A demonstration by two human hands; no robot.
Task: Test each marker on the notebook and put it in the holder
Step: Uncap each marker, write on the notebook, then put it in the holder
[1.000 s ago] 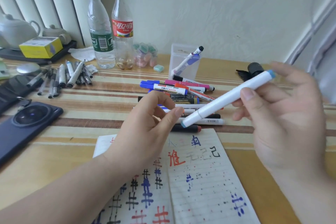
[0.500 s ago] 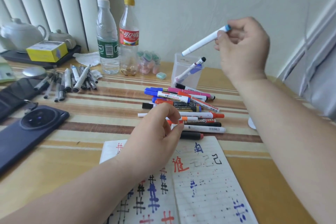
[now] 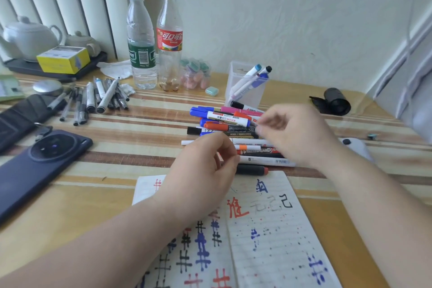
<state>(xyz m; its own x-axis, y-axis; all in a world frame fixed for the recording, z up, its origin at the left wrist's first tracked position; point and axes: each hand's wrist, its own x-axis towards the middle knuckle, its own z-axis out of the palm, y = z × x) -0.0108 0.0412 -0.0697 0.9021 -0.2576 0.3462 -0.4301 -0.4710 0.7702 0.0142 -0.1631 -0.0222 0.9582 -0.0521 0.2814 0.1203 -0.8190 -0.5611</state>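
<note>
Head view: my right hand [image 3: 294, 133], blurred over the marker pile [image 3: 224, 121], grip unclear; left hand [image 3: 203, 170] loosely curled, empty; I'd pinch only the topmost

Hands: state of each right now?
Left hand: loosely curled, holding nothing visible.
Right hand: blurred over the markers; cannot tell.

Your left hand [image 3: 203, 170] sits mid-frame, forearm entering from the lower left, fingers loosely curled, holding nothing. Your right hand [image 3: 297, 133], just right of it, is blurred, fingers bent leftward; whether they pinch anything is unclear.
</note>
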